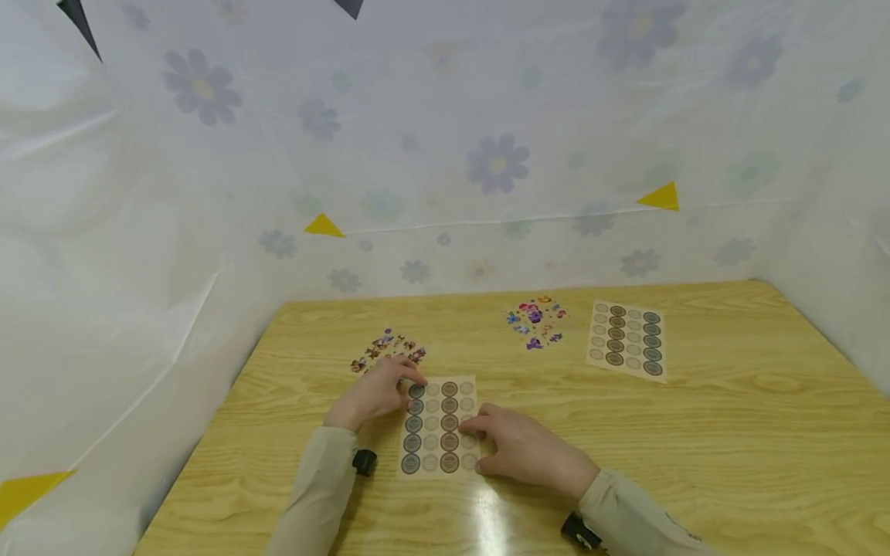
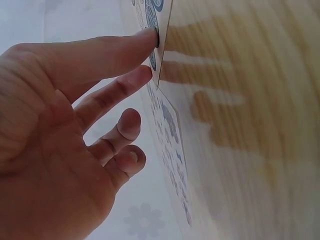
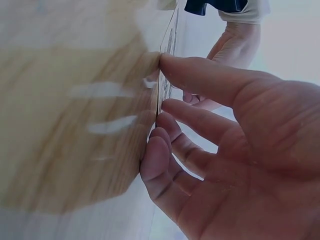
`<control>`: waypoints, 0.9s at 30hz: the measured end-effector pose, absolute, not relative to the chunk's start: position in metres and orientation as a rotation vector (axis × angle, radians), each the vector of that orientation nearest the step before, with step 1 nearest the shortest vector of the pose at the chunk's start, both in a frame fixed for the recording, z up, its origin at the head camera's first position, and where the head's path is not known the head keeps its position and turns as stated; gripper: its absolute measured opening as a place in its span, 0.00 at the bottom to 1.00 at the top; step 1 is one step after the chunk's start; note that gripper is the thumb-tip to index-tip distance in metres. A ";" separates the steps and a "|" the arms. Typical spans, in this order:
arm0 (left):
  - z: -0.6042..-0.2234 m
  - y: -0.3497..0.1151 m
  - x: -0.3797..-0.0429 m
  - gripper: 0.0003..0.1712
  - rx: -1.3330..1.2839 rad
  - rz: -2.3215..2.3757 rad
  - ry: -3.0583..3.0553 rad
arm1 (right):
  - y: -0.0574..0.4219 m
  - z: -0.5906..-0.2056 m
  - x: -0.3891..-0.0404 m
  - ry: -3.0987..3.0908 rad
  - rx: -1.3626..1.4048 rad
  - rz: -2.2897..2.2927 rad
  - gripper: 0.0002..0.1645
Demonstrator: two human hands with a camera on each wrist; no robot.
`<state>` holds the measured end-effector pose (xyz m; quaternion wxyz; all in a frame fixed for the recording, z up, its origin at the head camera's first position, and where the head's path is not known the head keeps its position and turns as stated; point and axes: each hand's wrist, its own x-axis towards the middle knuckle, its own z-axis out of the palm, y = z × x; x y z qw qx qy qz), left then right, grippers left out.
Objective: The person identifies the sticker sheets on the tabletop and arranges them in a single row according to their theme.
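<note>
A cream sheet (image 1: 440,452) with columns of round printed labels lies flat on the table between both hands. My left hand (image 1: 374,394) is at its far left corner. In the left wrist view, the thumb (image 2: 122,55) rests on a dark round label and the index fingertip touches the sheet's edge; the other fingers are loosely bent off it. My right hand (image 1: 528,448) touches the sheet's right edge. In the right wrist view, its thumb (image 3: 200,72) and fingertips lie spread along that edge.
Behind the left hand lies a cluster of small colourful figures (image 1: 388,346). Another colourful cluster (image 1: 534,316) is farther back. A second sheet of round labels (image 1: 626,340) lies at the back right. White flowered sheeting (image 1: 445,177) rises behind the wooden table (image 1: 730,401).
</note>
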<state>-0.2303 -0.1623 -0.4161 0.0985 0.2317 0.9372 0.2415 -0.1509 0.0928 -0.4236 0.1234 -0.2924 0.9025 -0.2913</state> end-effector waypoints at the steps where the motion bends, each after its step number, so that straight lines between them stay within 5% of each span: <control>1: -0.415 -0.162 -0.230 0.22 0.688 0.706 2.777 | 0.093 -0.424 -0.151 2.631 -0.849 -0.853 0.33; 27: -0.402 -0.134 -0.214 0.11 0.723 0.954 2.708 | 0.116 -0.409 -0.164 2.743 -0.863 -0.999 0.22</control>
